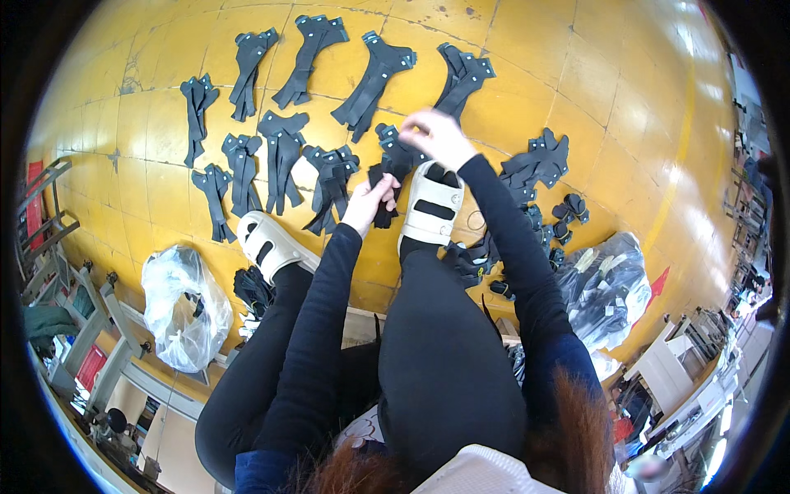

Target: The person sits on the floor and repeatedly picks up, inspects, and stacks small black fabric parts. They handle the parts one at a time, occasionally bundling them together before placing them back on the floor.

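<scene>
Dark fabric pieces with small pale tags lie in bunches on the yellow floor (527, 82). My left hand (370, 203) is closed on a dark fabric piece (384, 216) between my feet. Just beyond it, another dark bunch (398, 155) lies partly behind my hands. My right hand (439, 138) is over the right edge of that bunch, above my right shoe (432, 204). Its fingers are curled in, and what they hold, if anything, is hidden. To the left of my left hand is a nearby bunch (331, 177) with its strips fanned out.
Several more bunches form rows ahead, such as one far bunch (374, 78). A dark heap (539, 160) lies right of my right arm. A clear plastic bag (188, 309) sits at left, a filled bag (605, 292) at right. Metal frames (115, 329) stand at far left.
</scene>
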`<state>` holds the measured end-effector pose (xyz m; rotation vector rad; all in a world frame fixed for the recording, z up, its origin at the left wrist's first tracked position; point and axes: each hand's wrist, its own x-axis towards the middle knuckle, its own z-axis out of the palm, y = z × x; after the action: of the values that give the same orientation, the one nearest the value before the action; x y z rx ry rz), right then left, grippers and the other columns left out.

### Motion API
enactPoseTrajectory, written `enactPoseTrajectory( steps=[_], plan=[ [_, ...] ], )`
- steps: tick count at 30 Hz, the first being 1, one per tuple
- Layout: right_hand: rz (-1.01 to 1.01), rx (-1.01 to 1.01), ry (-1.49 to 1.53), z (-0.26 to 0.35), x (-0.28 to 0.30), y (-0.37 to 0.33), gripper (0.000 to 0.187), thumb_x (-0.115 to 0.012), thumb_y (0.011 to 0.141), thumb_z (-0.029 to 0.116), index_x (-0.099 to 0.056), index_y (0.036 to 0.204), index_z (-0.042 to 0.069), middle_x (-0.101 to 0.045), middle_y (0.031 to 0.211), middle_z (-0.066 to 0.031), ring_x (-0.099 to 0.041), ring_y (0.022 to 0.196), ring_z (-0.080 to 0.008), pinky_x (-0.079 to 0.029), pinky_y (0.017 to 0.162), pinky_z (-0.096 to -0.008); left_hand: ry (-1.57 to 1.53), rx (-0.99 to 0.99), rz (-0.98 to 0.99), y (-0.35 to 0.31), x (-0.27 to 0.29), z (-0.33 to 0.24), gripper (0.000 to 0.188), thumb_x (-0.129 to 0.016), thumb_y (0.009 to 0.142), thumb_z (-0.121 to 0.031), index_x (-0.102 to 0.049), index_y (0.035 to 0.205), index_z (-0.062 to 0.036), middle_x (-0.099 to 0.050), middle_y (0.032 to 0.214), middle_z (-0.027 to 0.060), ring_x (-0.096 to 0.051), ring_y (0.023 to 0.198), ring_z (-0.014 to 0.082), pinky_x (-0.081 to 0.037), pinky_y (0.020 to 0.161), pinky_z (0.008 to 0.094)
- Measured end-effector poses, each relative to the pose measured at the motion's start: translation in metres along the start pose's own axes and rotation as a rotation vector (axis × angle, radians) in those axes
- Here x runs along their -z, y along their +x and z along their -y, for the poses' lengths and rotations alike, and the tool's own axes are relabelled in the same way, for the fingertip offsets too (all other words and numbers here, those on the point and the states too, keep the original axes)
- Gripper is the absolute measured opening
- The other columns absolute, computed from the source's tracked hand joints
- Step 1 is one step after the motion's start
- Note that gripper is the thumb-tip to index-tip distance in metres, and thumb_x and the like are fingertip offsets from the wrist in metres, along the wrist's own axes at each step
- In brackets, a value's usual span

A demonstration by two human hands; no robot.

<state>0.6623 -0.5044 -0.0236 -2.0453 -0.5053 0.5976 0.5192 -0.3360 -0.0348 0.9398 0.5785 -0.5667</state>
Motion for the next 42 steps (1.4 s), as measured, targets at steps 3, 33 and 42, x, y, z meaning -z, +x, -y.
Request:
enactPoseTrajectory(
  steps=[3,33,42],
  plan=[
    [-0.458,-0.005,-0.300,-0.053,0.030,0.022,0.026,-0.067,0.079,0.021,-0.062,0.100,0.006,-0.059,0.098,-0.0134,-0.058,0.091,-0.0300,-0.047,0.080,-0.0376,-0.259,0.054,-0.154,-0.004,-0.011,-0.011,0.028,-0.051,0.096,-0.032,-0.050,0.081,-0.0090,-0.043,0.066,-0.0016,-0.044,0.056,0.0104,-0.037,0.051,0.0238],
    [0.337,-0.082,0.239,0.014,0.066,0.004,0.012,-0.071,0.074,0.008,-0.063,0.082,0.003,-0.063,0.072,-0.0026,-0.058,0.065,-0.0094,-0.048,0.064,-0.0256,0.129,-0.279,-0.350,-0.005,-0.020,-0.061,0.028,-0.048,0.098,-0.028,-0.059,0.104,-0.0028,-0.060,0.089,0.0024,-0.043,0.068,0.0053,-0.034,0.060,0.0198],
    [0.505,-0.038,0.427,0.062,0.017,0.046,0.019,-0.070,0.078,0.010,-0.062,0.093,0.001,-0.065,0.078,-0.0049,-0.060,0.067,-0.0112,-0.047,0.062,-0.0259,-0.151,-0.110,-0.064,-0.008,-0.024,-0.063,0.044,-0.044,0.098,-0.044,-0.061,0.093,-0.0033,-0.054,0.066,-0.0022,-0.045,0.058,0.0065,-0.033,0.054,0.0207]
  ],
)
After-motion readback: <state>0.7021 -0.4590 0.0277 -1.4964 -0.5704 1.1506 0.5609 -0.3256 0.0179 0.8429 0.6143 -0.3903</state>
